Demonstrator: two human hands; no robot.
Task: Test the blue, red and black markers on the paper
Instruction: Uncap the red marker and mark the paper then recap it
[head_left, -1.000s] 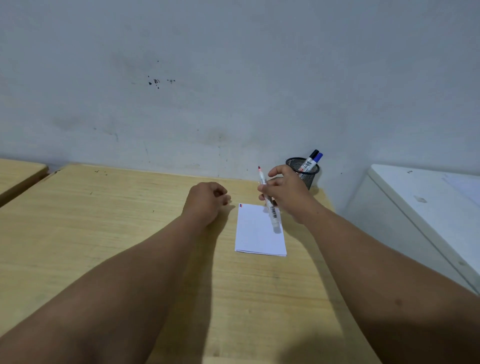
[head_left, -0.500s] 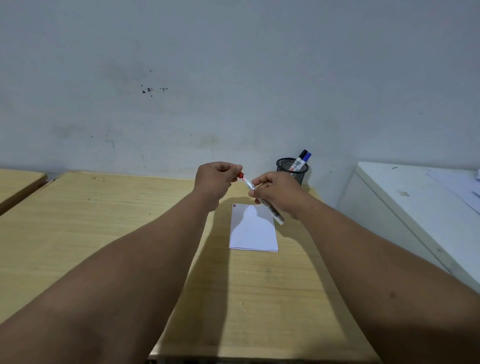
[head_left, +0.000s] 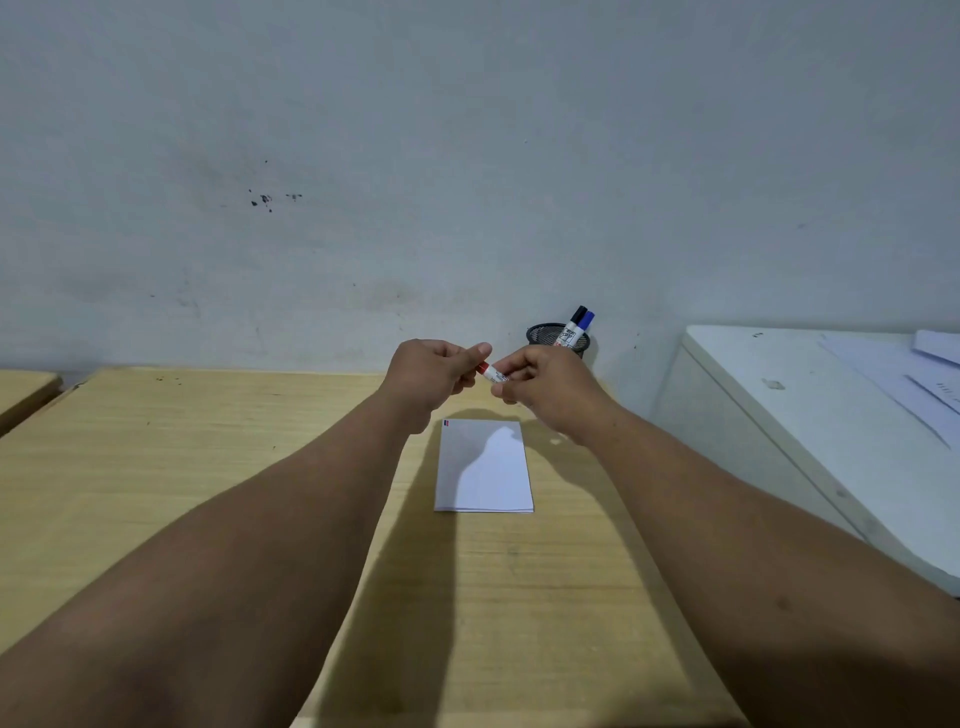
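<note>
Wooden desk (head_left: 208, 467), mesh cup (head_left: 556, 338) at one o'clock holding black marker (head_left: 577, 315) and blue marker (head_left: 587, 319), your left hand (head_left: 434, 376) and right hand (head_left: 545, 387) both pinched on red marker (head_left: 491, 372) above paper (head_left: 485, 467).

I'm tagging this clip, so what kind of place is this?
Probably an office or classroom: a wooden desk against a scuffed wall, a mesh pen holder with markers, and folded paper.

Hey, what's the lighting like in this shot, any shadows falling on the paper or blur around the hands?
Head view: soft, even light, no glare. The arms and hands cast a shadow across the desk and the paper, darkening its left and far part. The left hand and right hand, pinching the red marker, look slightly soft. The desk edges bow from wide-angle distortion.
</note>
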